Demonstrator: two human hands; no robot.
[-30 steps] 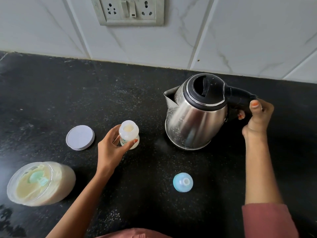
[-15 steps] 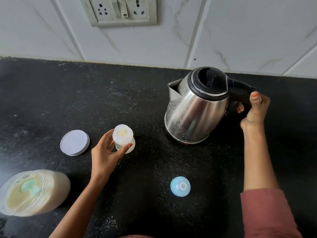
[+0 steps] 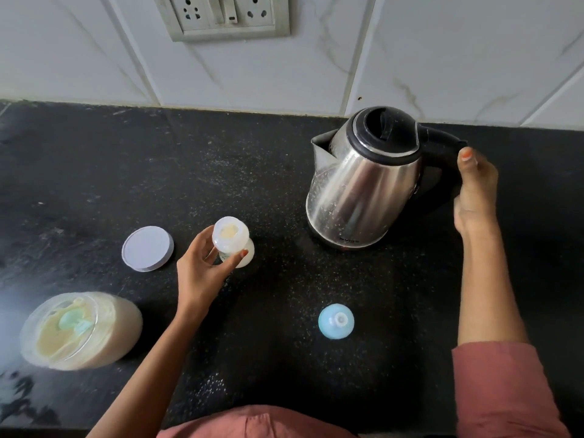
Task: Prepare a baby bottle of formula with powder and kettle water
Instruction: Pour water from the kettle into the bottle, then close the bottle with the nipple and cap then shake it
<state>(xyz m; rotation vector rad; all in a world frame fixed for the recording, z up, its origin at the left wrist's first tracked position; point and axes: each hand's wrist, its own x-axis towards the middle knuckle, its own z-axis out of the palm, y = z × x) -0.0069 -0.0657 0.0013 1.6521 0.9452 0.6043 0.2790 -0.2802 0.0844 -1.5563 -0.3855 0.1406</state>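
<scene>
Head view: the left hand (image 3: pixel 202 273) has its grip wrapped around the open baby bottle (image 3: pixel 232 241) standing on the black table (image 3: pixel 221 172) – at 2 o'clock from it, the right hand (image 3: pixel 474 191) clasps the steel kettle (image 3: pixel 363 184) by its handle – the powder jar (image 3: pixel 79 330) sits at 8 o'clock

- One view only, head-worn, looking forward and steeply down onto the black countertop (image 3: pixel 158 172).
- It faces the tiled wall (image 3: pixel 442 58), where the socket plate (image 3: pixel 222 14) is cut by the top edge.
- Close in: both forearms enter from the bottom edge, left hand (image 3: pixel 202 273) and right hand (image 3: pixel 474 191) mid-frame.
- Wide-angle lens: the counter's back edge bows, and the formula jar (image 3: pixel 79 330) stretches near the left edge.
</scene>
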